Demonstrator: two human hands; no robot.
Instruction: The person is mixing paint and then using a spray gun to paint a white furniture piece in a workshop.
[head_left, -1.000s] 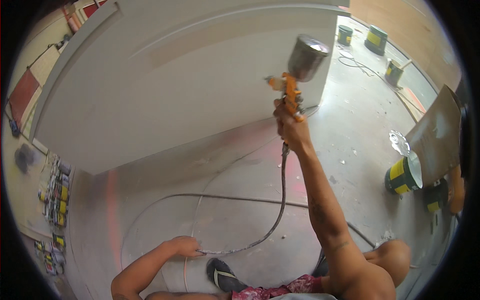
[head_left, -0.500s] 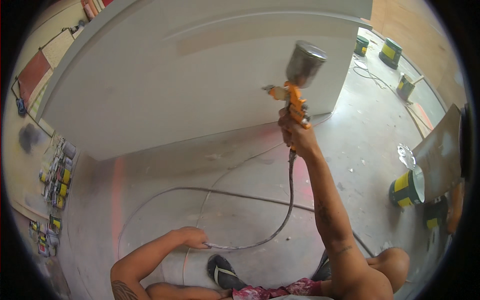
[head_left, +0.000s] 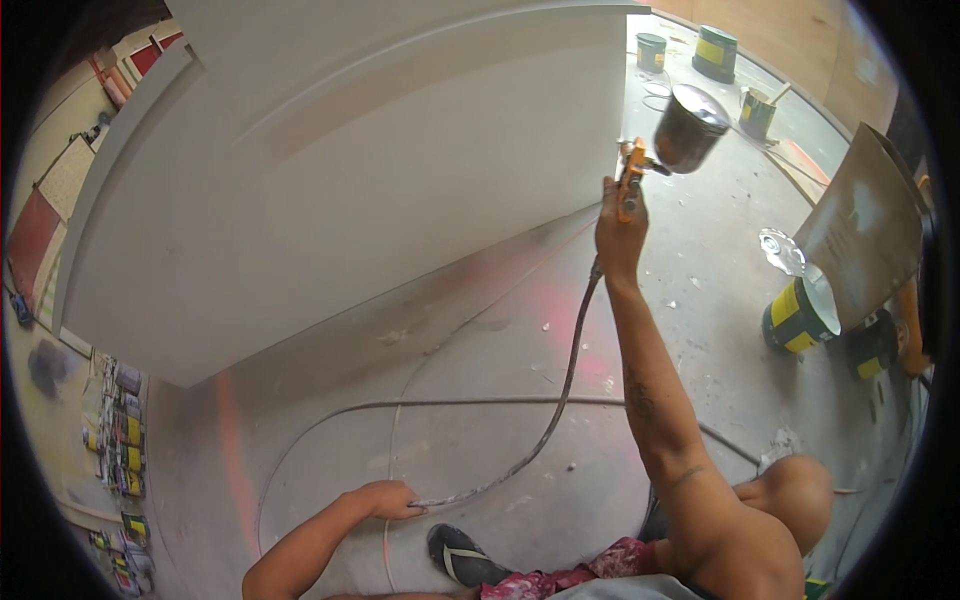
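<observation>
My right hand (head_left: 622, 238) is wrapped round the handle of an orange spray gun (head_left: 633, 180), arm stretched far forward. A metal paint cup (head_left: 690, 130) tops the gun and tilts to the right. The gun is beside the right end of a large pale grey panel (head_left: 420, 160), its nozzle toward that panel. From the handle a dark air hose (head_left: 570, 380) hangs down and curves back to my left hand (head_left: 385, 499), which is closed on it low at the front.
Right of me stand an open green paint bucket (head_left: 802, 312), a round silver lid (head_left: 781, 252) and a leaning brown board (head_left: 865, 215). More buckets (head_left: 715, 52) are at the far right. Several small cans (head_left: 130, 430) line the left. Hose loops cross the floor (head_left: 480, 340).
The spray gun in my right hand has swung right toward the panel's end, and its cup now leans right. My view has shifted; my left hand still holds the hose.
</observation>
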